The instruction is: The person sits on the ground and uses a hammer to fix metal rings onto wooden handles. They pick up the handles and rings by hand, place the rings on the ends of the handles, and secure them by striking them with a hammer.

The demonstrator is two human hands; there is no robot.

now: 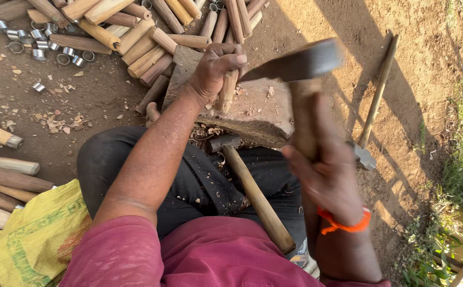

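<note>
Our left hand (216, 66) is clenched around a wooden peg (228, 89), standing it upright on the chopping block (258, 114); our right hand (327, 170) is wrapped tight on the raised hatchet (295, 66), its blade just beside the peg

Wooden stick (228, 89) stands on chopping block (266, 114), hammer (250, 191) seemingly across lap.

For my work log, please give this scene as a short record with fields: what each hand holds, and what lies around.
left hand: holds a wooden stick upright on a wooden block
right hand: grips a raised hatchet
lap: a hammer lies across the legs
ground, top left: pile of wooden handles and metal rings
ground, right: second hammer
lower left: yellow sack
</note>
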